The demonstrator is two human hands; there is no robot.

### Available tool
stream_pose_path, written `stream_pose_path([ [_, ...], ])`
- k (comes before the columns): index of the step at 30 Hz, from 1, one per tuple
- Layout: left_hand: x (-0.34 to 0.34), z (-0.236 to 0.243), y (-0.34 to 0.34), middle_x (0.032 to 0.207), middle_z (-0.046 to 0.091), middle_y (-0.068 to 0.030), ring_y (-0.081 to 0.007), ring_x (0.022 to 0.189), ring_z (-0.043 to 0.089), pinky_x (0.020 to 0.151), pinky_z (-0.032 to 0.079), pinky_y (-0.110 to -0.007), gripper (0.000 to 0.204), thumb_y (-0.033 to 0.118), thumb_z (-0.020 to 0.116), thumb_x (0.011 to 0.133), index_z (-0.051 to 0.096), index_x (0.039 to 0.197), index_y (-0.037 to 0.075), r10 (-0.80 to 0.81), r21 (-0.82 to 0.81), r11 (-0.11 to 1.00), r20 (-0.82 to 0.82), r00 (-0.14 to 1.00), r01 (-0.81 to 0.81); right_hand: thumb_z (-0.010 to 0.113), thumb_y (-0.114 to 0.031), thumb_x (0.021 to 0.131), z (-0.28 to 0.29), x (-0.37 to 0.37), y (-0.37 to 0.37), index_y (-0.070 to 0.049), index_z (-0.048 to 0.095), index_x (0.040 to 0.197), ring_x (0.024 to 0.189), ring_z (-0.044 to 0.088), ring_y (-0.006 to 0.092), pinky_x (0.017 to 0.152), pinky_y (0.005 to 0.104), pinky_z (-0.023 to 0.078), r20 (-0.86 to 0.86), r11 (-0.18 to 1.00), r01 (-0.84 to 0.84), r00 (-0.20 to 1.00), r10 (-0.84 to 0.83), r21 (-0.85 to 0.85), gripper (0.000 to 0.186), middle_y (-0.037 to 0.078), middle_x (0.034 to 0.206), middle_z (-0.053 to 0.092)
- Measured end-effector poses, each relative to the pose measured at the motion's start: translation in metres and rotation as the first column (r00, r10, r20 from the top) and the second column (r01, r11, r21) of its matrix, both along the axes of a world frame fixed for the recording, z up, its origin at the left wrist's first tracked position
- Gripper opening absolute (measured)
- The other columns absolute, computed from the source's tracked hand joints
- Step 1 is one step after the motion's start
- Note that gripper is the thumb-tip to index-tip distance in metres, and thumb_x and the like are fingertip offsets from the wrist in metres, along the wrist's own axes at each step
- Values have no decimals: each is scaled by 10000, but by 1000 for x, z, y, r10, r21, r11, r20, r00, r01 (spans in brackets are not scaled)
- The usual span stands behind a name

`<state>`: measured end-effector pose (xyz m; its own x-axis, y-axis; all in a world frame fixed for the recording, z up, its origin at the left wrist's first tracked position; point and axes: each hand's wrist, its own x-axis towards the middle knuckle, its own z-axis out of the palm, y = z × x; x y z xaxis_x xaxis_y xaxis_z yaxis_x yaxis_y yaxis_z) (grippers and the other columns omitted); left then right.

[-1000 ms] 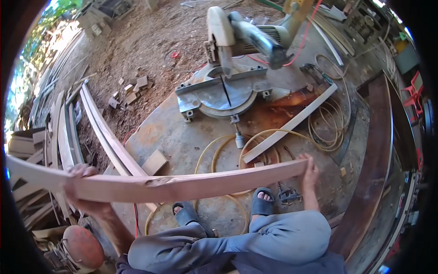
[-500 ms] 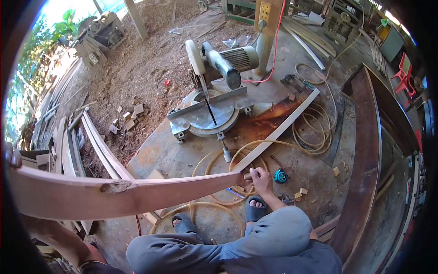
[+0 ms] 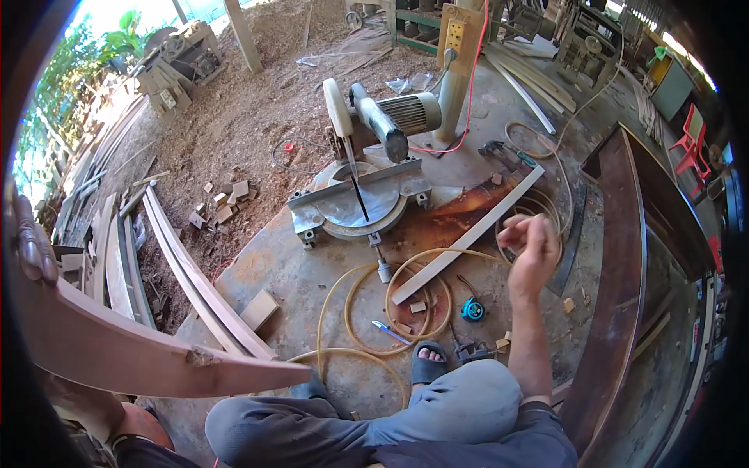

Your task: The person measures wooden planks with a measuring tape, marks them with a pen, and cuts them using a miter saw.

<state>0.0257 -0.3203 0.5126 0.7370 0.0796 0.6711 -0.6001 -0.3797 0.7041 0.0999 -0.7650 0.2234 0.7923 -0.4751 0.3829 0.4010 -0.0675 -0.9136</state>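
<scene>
Left hand nearer, clamped on board; long axis slopes down rightward. Right hand loosely spread, seemingly empty, well right.

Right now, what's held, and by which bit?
Left hand holds the curved board by its wider part, fingers over the upper edge; right hand looks empty.

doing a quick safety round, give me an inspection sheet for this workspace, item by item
Surface: concrete floor, stained rusty brown in places
Job's things: curved board with a rough patch by its upper edge
Clutter: wood blocks, shavings and tape measure on the ground
Hands: left hand has fingers over the board's upper edge; right hand raised, loosely curled, nothing seen in it
Cables: red cord right of the miter saw; yellowish hose looped across the floor
Surroundings: dark wooden panel and red chair at right
</scene>
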Motion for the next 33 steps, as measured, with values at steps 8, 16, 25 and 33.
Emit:
stream_pose_path([
  [8,4,-43,-24,1032,572,-171,-232,767,656,585,557,-299,725,379,681,853,405,1318,-104,-121,95,982,-330,936,160,459,-272,1083,90,12,-14,-30,583,980,686,663,176,603,275,510,370,992,-88,928,50,86,291,143,908,694],
  [16,-17,-58,-56,896,664,-147,-201,733,686,637,578,-310,673,234,798,690,513,1192,-113,-73,323,908,-503,861,265,466,-462,1051,180,58,31,29,562,1286,968,694,336,876,435,541,488,877,-457,805,337,149,553,190,1143,685],
  [25,-1,-207,-56,828,691,-233,-413,783,700,703,568,-469,518,203,761,651,579,1079,-26,-188,355,743,-704,685,567,426,-564,1022,152,92,14,108,257,1518,1385,437,310,1228,415,249,157,792,-301,953,257,531,852,250,1503,421],
  [33,-11,-302,34,919,696,-227,-423,845,689,752,562,-484,537,203,751,655,588,1124,-2,-17,429,582,-843,538,690,430,-587,1019,-23,91,-47,29,547,1327,1113,600,234,1047,407,454,-221,800,-98,935,278,592,699,119,1162,648],
])
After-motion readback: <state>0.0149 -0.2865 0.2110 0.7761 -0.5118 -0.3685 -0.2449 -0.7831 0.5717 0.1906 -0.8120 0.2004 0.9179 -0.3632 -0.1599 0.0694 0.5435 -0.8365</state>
